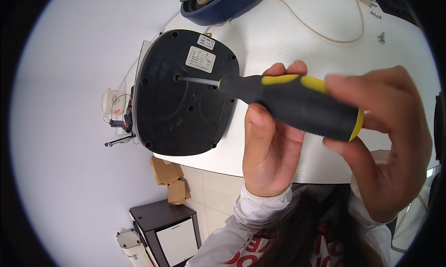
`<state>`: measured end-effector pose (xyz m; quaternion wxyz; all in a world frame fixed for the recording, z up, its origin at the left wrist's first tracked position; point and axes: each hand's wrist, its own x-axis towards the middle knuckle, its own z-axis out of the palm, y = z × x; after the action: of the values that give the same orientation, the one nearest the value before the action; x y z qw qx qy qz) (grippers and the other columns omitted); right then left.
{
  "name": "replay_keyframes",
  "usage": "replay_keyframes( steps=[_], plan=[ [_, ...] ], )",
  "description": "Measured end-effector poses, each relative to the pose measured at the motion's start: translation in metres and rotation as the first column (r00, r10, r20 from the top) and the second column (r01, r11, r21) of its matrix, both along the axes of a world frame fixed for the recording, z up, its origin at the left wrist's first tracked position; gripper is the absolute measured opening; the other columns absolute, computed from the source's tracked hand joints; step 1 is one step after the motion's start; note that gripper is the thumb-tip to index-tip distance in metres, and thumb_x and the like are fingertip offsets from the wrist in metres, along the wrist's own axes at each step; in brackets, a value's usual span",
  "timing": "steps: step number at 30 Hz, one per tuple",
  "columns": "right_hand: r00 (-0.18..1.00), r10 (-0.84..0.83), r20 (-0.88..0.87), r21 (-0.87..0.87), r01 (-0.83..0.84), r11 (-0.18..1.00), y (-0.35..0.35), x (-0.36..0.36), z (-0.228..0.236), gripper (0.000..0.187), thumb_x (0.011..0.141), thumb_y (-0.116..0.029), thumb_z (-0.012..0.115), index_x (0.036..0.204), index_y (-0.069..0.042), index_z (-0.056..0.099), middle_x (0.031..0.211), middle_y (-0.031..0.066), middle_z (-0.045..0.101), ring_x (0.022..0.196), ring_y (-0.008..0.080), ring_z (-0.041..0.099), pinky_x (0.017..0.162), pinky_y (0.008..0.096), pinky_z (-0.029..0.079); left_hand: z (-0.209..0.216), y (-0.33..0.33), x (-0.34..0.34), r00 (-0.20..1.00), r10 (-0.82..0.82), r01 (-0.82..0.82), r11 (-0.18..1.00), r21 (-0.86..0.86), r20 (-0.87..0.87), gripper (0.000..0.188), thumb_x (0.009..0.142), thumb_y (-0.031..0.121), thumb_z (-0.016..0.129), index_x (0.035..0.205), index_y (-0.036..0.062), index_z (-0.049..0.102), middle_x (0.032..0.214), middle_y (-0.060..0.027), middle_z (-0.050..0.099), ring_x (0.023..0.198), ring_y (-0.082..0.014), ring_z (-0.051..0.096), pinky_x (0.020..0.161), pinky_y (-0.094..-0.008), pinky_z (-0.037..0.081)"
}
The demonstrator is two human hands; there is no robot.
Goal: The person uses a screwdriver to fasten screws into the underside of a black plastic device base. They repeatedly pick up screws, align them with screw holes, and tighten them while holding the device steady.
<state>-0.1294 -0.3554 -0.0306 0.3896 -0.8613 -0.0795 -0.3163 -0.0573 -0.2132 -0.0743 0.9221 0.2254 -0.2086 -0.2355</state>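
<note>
A black plastic appliance base faces me on the white table, with screw holes and two pale labels on it. The shaft of a black-and-yellow screwdriver reaches into a recessed hole in the upper left part of this base; its tip is hidden there. My left hand is closed around the front of the screwdriver's handle, thumb on the near side and fingertips showing over the top. With fingers and thumb, my right hand grips the rear end of the handle.
A dark blue round housing stands at the far edge, with a beige cord running to a plug. Loose screws lie at the far right. Cardboard boxes and a dark cabinet stand on the floor at lower left.
</note>
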Motion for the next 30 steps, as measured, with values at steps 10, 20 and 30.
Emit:
replay_keyframes(
  steps=[10, 20, 30],
  plan=[
    [0.995, -0.09, 0.043, -0.018, 0.091, 0.996, 0.01, 0.009, -0.006, 0.058, 0.068, -0.027, 0.076, 0.115, -0.001, 0.053, 0.11, 0.0137, 0.056, 0.092, 0.0182, 0.059, 0.066, 0.027, 0.049, 0.009, -0.002, -0.006, 0.998, 0.069, -0.064, 0.973, 0.223, -0.013, 0.066, 0.088, 0.035, 0.062, 0.138, 0.0055, 0.03, 0.139, -0.0148, 0.036, 0.128, -0.0253, 0.04, 0.108, -0.0414, 0.032],
    [0.984, -0.094, -0.15, 0.182, 0.121, 0.976, 0.016, 0.007, -0.03, 0.041, 0.083, -0.027, 0.064, 0.112, -0.001, 0.055, 0.096, 0.0124, 0.059, 0.083, 0.0187, 0.062, 0.059, 0.0239, 0.048, 0.001, -0.01, -0.003, 0.993, 0.113, -0.115, 0.989, 0.091, 0.025, 0.061, 0.094, 0.029, 0.053, 0.142, 0.0057, 0.024, 0.143, -0.0121, 0.035, 0.127, -0.0236, 0.04, 0.108, -0.04, 0.031],
    [0.995, -0.077, 0.065, -0.005, 0.078, 0.997, 0.018, 0.015, -0.02, 0.052, 0.067, 0.0, 0.073, 0.115, -0.003, 0.053, 0.107, 0.013, 0.056, 0.095, 0.0225, 0.06, 0.062, 0.0255, 0.05, -0.003, -0.005, 0.0, 0.997, 0.02, -0.016, 0.998, 0.054, -0.075, 0.044, 0.096, 0.026, 0.049, 0.134, 0.0064, 0.037, 0.136, -0.0082, 0.044, 0.126, -0.0225, 0.04, 0.106, -0.0394, 0.035]
  ],
)
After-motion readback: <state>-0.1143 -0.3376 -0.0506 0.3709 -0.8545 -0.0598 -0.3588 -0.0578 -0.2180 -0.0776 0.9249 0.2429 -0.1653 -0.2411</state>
